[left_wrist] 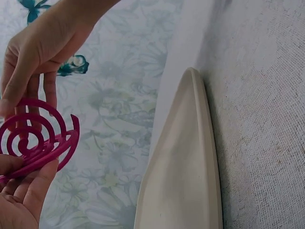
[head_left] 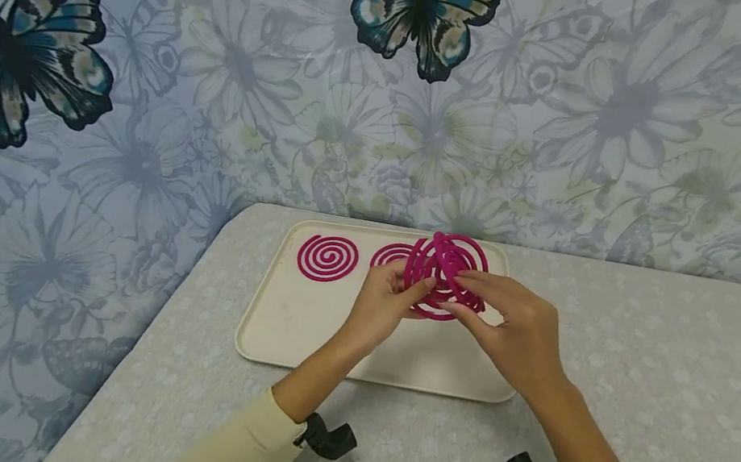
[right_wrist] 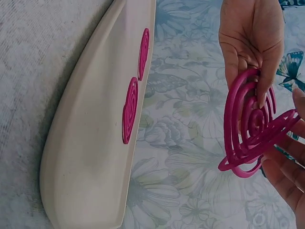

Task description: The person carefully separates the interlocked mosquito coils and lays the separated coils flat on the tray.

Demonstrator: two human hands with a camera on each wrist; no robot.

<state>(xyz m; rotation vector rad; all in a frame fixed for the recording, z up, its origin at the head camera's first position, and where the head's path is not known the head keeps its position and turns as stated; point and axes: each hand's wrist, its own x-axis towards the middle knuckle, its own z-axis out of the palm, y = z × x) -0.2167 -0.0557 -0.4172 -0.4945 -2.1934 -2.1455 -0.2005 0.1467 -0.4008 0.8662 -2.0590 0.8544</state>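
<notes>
Magenta spiral mosquito coils (head_left: 435,303) are held up over the right part of a cream tray (head_left: 294,333). My left hand (head_left: 382,302) pinches them at their left side, with the thumb in front. At the right side, my right hand (head_left: 516,329) grips them between thumb and fingers. Seen from the right wrist, the held coils (right_wrist: 233,124) overlap, and one leans at an angle to the rest; how many there are I cannot tell. A flat coil (head_left: 327,259) lies at the tray's far left. Beside it, another coil (head_left: 390,252) is partly hidden by my left hand.
The tray rests on a table with a pale patterned cloth (head_left: 645,391). Behind the table's far edge is a wall covering (head_left: 625,118) with flowers and butterflies. Black curved pieces (head_left: 330,438) stick out at both sleeve cuffs.
</notes>
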